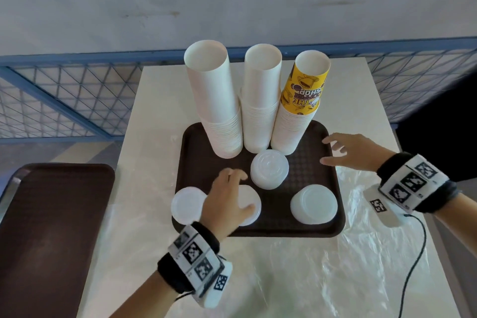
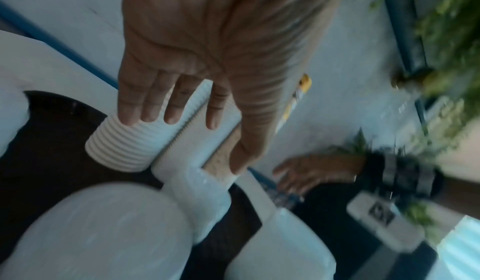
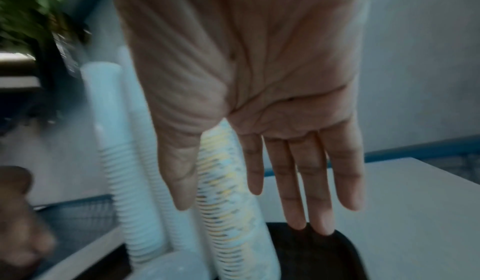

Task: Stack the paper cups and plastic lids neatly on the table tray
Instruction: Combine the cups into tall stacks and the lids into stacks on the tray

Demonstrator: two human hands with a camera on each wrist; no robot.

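A dark brown tray [image 1: 312, 160] on the white table carries three tall cup stacks: two white ones [image 1: 214, 100] [image 1: 260, 100] and one topped by a yellow printed cup [image 1: 304, 90]. In front of them lie several piles of white plastic lids [image 1: 269, 169] [image 1: 313, 204] [image 1: 187, 204]. My left hand [image 1: 229, 193] hovers open, palm down, over another lid pile [image 1: 251, 197] at the tray's front left. My right hand [image 1: 346, 150] is open with spread fingers above the tray's right edge, holding nothing. In the left wrist view the fingers [image 2: 168, 103] are straight; in the right wrist view the fingers [image 3: 298, 173] are too.
A second brown tray [image 1: 51, 227] lies on a surface at the left. Clear plastic wrap [image 1: 335, 266] covers the table's front right. A black cable [image 1: 413, 261] hangs from my right wrist. A blue mesh fence [image 1: 64, 95] runs behind the table.
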